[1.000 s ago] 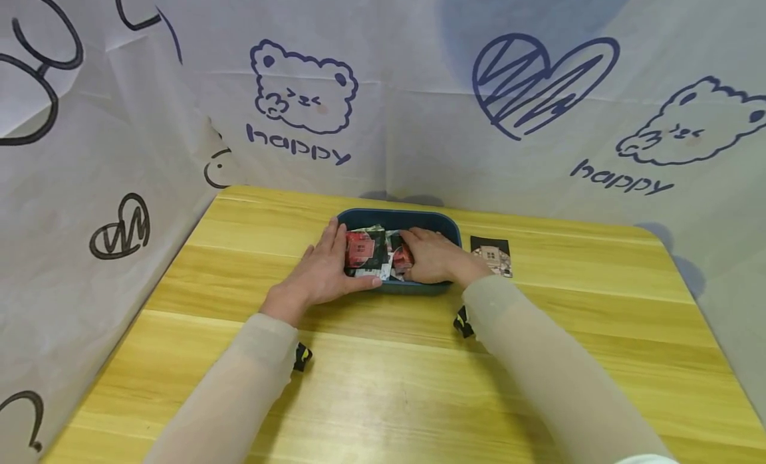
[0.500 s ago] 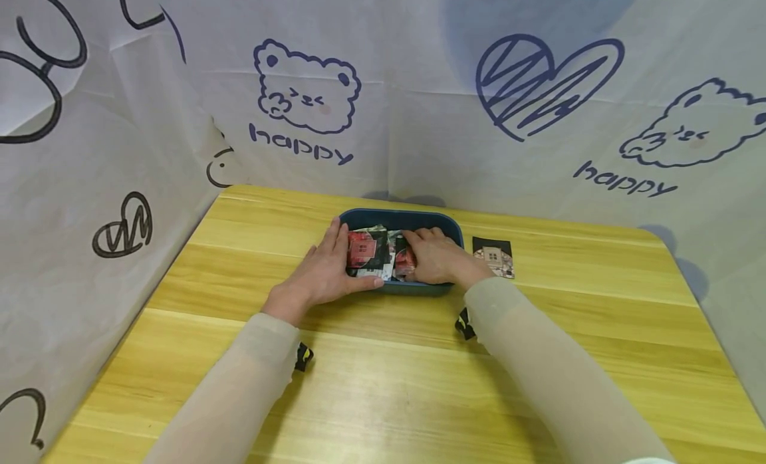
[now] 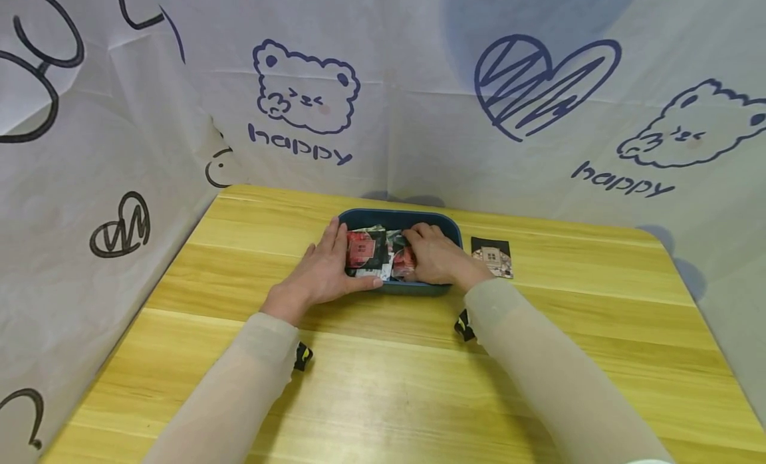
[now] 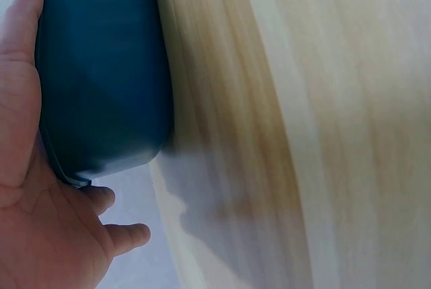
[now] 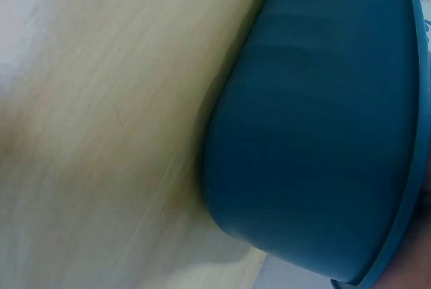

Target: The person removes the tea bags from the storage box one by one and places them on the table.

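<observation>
A dark blue rectangular bin (image 3: 395, 218) holds several flat packets. My left hand (image 3: 320, 268) rests on its left end, fingers straight along the side and thumb laid along the front rim. In the left wrist view, the palm lies against the bin wall (image 4: 108, 67). A red-and-black packet (image 3: 362, 249) lies face up beside that hand. My right hand (image 3: 439, 259) reaches into the right half, its curled fingers gripping a red packet (image 3: 403, 261); the thumb is mostly hidden. The right wrist view shows mainly the bin's outer wall (image 5: 316, 114).
One black packet with a pale floral print (image 3: 492, 258) lies on the wooden table (image 3: 383, 397), right of the bin. Small black-and-yellow pieces (image 3: 303, 356) show by both sleeves. A white sheet with drawings (image 3: 419, 131) hangs behind the table.
My right hand's fingers have shifted slightly inside the bin, and the red packet beside them has moved a little. My left hand and the bin stay put.
</observation>
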`<move>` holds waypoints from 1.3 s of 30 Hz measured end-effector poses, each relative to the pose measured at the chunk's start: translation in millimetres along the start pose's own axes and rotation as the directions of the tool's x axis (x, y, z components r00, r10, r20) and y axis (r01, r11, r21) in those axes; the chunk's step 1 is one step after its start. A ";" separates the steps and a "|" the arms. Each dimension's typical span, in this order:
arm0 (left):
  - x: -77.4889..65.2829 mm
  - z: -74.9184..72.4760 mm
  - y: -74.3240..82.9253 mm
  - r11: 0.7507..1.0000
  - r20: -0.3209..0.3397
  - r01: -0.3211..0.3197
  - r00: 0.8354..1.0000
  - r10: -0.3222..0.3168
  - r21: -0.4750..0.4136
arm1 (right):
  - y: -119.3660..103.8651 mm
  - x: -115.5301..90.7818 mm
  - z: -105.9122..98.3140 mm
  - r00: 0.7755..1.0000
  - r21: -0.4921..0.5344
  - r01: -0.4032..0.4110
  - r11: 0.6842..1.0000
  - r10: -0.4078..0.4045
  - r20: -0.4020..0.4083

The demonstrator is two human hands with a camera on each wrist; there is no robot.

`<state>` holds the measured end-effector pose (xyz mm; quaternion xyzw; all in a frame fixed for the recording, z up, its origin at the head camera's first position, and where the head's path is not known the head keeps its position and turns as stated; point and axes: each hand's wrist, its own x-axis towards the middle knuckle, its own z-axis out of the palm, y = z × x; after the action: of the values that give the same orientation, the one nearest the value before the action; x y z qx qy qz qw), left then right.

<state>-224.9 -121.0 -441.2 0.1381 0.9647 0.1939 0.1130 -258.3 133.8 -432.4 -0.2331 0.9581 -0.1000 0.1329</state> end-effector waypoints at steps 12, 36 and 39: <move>0.1 -1.7 1.0 1.000 0.010 0.002 1.000 -0.002 -0.003 | 0.7 -4.7 -8.0 0.998 0.022 0.006 1.000 -0.005 -0.068; 1.3 -6.5 8.2 0.991 0.021 -0.011 1.000 0.008 0.132 | 22.0 -45.2 -37.7 0.988 0.078 -0.045 0.996 0.056 -0.145; 0.6 -6.3 6.5 0.992 0.016 -0.010 1.000 0.008 0.123 | 28.8 -52.2 -39.6 0.985 0.088 -0.039 0.995 0.053 -0.167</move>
<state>-225.8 -117.2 -433.0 0.1508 0.9732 0.1332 0.1109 -237.6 188.7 -391.4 -0.1957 0.9660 -0.1566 0.0633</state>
